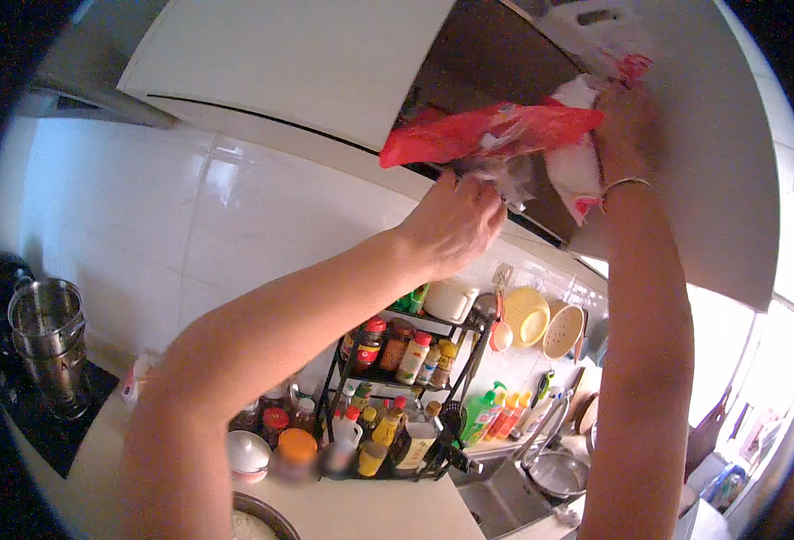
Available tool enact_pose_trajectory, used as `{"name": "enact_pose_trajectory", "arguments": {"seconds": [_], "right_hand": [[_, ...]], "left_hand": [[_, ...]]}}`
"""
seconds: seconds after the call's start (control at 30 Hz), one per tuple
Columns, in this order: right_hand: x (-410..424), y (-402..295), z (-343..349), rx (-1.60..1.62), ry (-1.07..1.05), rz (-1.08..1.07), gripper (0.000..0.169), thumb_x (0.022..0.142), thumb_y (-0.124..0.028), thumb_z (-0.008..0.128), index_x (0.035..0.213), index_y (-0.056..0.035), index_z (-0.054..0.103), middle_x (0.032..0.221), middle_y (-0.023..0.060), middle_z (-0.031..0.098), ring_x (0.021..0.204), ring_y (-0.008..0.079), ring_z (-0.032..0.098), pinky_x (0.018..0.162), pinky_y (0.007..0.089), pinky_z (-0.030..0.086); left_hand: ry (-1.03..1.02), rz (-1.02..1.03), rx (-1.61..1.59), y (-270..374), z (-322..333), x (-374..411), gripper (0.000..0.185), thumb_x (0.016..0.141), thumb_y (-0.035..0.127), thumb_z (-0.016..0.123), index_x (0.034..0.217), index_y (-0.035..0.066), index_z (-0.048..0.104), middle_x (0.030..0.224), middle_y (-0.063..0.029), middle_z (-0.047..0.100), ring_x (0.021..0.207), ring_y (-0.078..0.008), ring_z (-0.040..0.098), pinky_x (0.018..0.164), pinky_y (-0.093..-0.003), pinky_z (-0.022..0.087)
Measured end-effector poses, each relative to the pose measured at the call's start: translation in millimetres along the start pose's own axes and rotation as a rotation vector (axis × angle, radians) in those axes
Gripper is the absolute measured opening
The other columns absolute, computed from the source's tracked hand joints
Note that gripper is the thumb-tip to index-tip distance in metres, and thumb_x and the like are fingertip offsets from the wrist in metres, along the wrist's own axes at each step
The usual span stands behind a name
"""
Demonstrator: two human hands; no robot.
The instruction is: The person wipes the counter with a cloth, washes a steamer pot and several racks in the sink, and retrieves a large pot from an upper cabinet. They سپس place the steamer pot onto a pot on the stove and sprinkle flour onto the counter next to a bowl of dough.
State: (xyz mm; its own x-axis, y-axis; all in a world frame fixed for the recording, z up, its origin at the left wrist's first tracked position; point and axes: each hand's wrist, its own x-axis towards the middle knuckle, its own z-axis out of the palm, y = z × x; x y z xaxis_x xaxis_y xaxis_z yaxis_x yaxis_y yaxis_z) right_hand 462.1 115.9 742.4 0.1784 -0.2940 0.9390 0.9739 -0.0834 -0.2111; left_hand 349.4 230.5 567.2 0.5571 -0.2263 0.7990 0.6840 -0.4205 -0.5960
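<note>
Both arms reach up to an open wall cabinet (498, 54). My left hand (461, 219), fingers curled, grips crumpled clear plastic (505, 172) at the cabinet's lower edge. Just above it, a red plastic bag (485, 131) stretches across the opening. My right hand (630, 125), blurred and wearing a thin bracelet (626, 181), holds a white and red plastic package (572, 162) beside the red bag's right end. Its fingers are partly hidden. Whether the clear plastic belongs to the red bag, I cannot tell.
The swung-out cabinet door (707, 155) stands close on the right. Below are a black spice rack (397, 381) with bottles and jars, a sink (498, 496), and hanging colanders (526, 317). A steel pot (49, 337) stands on the black cooktop (93, 398) at left.
</note>
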Motion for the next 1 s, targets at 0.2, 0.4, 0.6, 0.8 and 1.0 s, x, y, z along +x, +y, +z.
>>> {"name": "enact_pose_trajectory", "arguments": {"seconds": [0.2,0.4,0.6,0.8,1.0], "right_hand": [[-3.6,30.1,39.0,0.16,0.1,-0.018,0.036,0.084,-0.028,0.051,0.103,0.0002,0.062,0.103,0.0251,0.062,0.098,0.0425,0.058,0.085,0.047,0.046],[-9.5,50.8,13.7,0.452,0.124,0.083,0.035,0.081,-0.026,0.052,0.098,0.001,0.065,0.099,0.0244,0.064,0.094,0.0431,0.059,0.085,0.0449,0.046],[12.1,58.0,36.3,0.427,0.134,0.263,0.036,0.079,-0.03,0.054,0.094,-0.0006,0.067,0.093,0.0228,0.066,0.091,0.0419,0.061,0.083,0.044,0.047],[-10.6,89.1,53.6,0.432,-0.001,0.099,0.039,0.079,-0.036,0.057,0.096,-0.0024,0.068,0.094,0.0209,0.067,0.092,0.0381,0.063,0.083,0.0424,0.047],[-43.2,66.8,20.5,0.466,-0.085,0.106,0.04,0.084,-0.035,0.055,0.099,0.0006,0.065,0.094,0.0211,0.066,0.091,0.036,0.063,0.082,0.0408,0.047]], "left_hand": [[0.421,-0.003,0.324,-15.6,-32.7,27.2,0.055,0.077,0.022,0.056,0.131,0.025,0.046,0.121,-0.0143,0.05,0.111,-0.0352,0.049,0.085,-0.0461,0.048],[0.279,-0.063,0.148,-19.3,11.6,56.3,0.067,0.082,0.017,0.054,0.143,0.018,0.027,0.126,-0.0206,0.047,0.118,-0.0415,0.044,0.094,-0.0501,0.043],[0.414,-0.131,-0.039,-25.6,43.8,62.6,0.049,0.082,0.022,0.056,0.126,0.003,0.046,0.119,-0.0227,0.052,0.115,-0.0363,0.049,0.09,-0.0444,0.047],[-0.477,-0.475,-0.175,-30.2,43.4,117.1,0.059,0.077,0.036,0.065,0.129,0.015,0.048,0.129,-0.017,0.051,0.113,-0.032,0.054,0.092,-0.0453,0.046],[-0.152,-0.467,-0.094,-50.5,95.5,126.5,0.037,0.086,0.031,0.052,0.116,0.011,0.061,0.118,-0.0161,0.059,0.107,-0.0331,0.058,0.091,-0.0444,0.046]]}}
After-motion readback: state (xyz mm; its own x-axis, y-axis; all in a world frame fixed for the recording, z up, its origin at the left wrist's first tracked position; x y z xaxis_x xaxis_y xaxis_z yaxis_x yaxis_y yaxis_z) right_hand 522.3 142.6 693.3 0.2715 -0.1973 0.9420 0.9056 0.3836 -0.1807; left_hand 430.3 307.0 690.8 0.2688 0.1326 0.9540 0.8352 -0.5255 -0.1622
